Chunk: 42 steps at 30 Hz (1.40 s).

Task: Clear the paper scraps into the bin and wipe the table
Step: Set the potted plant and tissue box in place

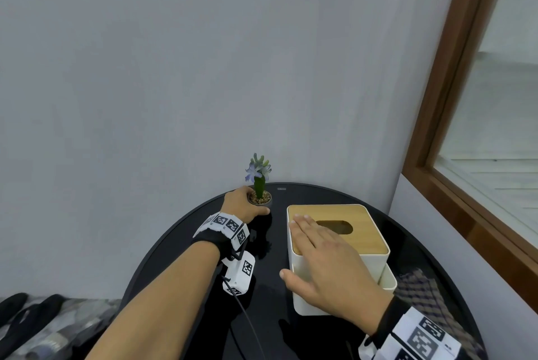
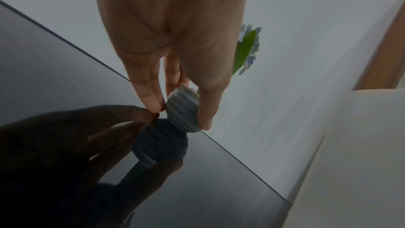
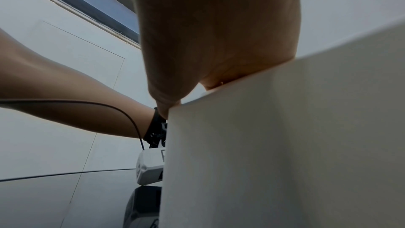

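Observation:
No paper scraps or bin show in any view. A small grey ribbed plant pot with a green stem and pale blue flowers stands at the back of the glossy black round table. My left hand grips the pot; in the left wrist view the fingers and thumb curl round the plant pot. My right hand lies flat on the wooden lid of a white tissue box, fingers straight, thumb down the near side. In the right wrist view the palm rests on the tissue box.
A checked cloth lies on the table to the right of the tissue box. The table stands in a corner, with a grey wall behind and a wood-framed window to the right. Dark sandals lie on the floor at lower left.

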Tool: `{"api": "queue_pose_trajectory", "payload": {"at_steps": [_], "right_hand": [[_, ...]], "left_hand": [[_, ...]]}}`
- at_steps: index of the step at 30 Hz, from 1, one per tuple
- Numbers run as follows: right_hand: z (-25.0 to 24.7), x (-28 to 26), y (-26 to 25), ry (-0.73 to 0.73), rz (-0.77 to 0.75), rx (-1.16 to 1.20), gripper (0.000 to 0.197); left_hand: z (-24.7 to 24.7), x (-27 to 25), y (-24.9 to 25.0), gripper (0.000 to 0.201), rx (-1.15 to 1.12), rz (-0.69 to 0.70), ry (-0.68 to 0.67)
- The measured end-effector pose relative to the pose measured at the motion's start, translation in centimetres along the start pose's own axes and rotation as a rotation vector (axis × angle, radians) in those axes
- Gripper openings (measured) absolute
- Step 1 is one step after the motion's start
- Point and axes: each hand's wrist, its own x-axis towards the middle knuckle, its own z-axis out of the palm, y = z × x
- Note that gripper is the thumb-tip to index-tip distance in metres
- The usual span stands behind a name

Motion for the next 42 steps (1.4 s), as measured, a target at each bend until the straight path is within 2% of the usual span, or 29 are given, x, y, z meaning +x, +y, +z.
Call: {"api": "queue_pose_trajectory", "payload": {"at_steps": [15, 21, 31, 42], "right_hand": [[0.0, 0.0, 0.1, 0.009, -0.026, 0.015, 0.078], [0.2, 0.1, 0.3, 0.063, -0.072, 0.053, 0.081], [0.2, 0.0, 0.3, 0.043, -0.083, 0.100, 0.083], [-0.1, -0.3, 0.3, 0.023, -0.076, 0.114, 0.082]], "left_hand": [[-0.7, -1.3, -0.6, 0.060, 0.040, 0.000, -0.037], [-1.1, -2.5, -0.6, 0.059, 0.030, 0.008, -0.035], [-2.5, -7.2, -0.3, 0.051, 0.008, 0.049, -0.056], [-3.1, -12.6, -0.5, 0.056, 0.014, 0.057, -0.083]]}}
